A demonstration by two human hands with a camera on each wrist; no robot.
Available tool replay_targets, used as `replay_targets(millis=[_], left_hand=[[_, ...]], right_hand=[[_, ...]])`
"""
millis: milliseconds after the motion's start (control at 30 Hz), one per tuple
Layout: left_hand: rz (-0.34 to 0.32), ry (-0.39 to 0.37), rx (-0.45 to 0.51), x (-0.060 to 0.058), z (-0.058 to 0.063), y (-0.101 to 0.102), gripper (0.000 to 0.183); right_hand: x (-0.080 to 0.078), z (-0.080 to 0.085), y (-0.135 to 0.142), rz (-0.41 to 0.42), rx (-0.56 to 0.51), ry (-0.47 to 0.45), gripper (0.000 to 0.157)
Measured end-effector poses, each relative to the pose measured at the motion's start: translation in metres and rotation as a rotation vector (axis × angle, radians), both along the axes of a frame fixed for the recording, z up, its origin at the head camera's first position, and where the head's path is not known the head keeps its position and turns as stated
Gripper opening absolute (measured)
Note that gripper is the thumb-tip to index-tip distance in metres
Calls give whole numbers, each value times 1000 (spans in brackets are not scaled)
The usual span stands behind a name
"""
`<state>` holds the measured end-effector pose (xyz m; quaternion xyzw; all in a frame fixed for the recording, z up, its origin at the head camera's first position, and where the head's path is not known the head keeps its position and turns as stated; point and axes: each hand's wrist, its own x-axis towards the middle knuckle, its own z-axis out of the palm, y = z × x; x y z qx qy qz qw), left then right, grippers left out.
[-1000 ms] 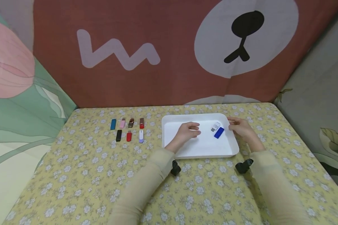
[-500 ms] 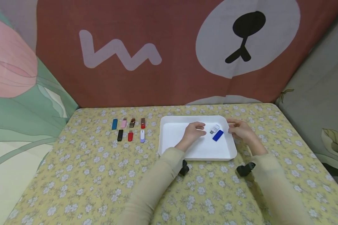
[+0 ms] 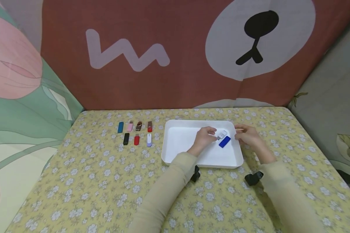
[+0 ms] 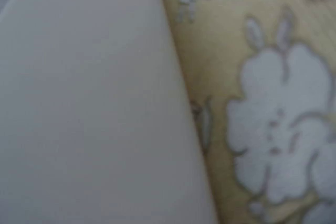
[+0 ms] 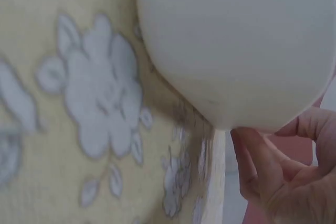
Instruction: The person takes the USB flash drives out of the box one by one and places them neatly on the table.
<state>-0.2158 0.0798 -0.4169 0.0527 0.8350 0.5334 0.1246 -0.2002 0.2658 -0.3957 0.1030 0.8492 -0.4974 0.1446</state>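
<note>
In the head view a white tray [image 3: 175,142] sits on the flowered cloth. Inside, near its right end, lie a white USB stick [image 3: 222,134] and a blue USB stick [image 3: 225,141] beside it. My left hand [image 3: 203,139] hovers over the tray, thumb and fingers spread apart, fingertips right by the white stick's metal plug. Thumb and fingers of my right hand [image 3: 247,135] grip the tray's right rim. The right wrist view shows that hand [image 5: 283,166] at the tray's wall [image 5: 236,51]. Only the tray's outer side [image 4: 94,98] fills the left wrist view; the left hand is barely visible there.
Left of the tray, several USB sticks lie in two rows, among them a teal one [image 3: 121,127], a black one [image 3: 126,138], a red one [image 3: 136,139] and a white-and-purple one [image 3: 149,140]. A printed brown curtain [image 3: 134,87] hangs behind the table.
The tray has slid a little left and turned straighter, the right hand still on its rim. My left hand has moved right, toward the white USB stick.
</note>
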Motion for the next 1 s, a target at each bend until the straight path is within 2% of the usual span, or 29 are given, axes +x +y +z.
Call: replay_targets(millis=[233,733,1000], left_hand=[[19,-14,-17,2,-1,4,33],[8,98,-122,1,-4,16,29],[-3,94,-213,-1,-4,18,26]], right_hand=[[1,0,-4,5,49,4,63],[-1,-2,0,34,38,-11,65],[0,-1,0,60,40,-7,65]])
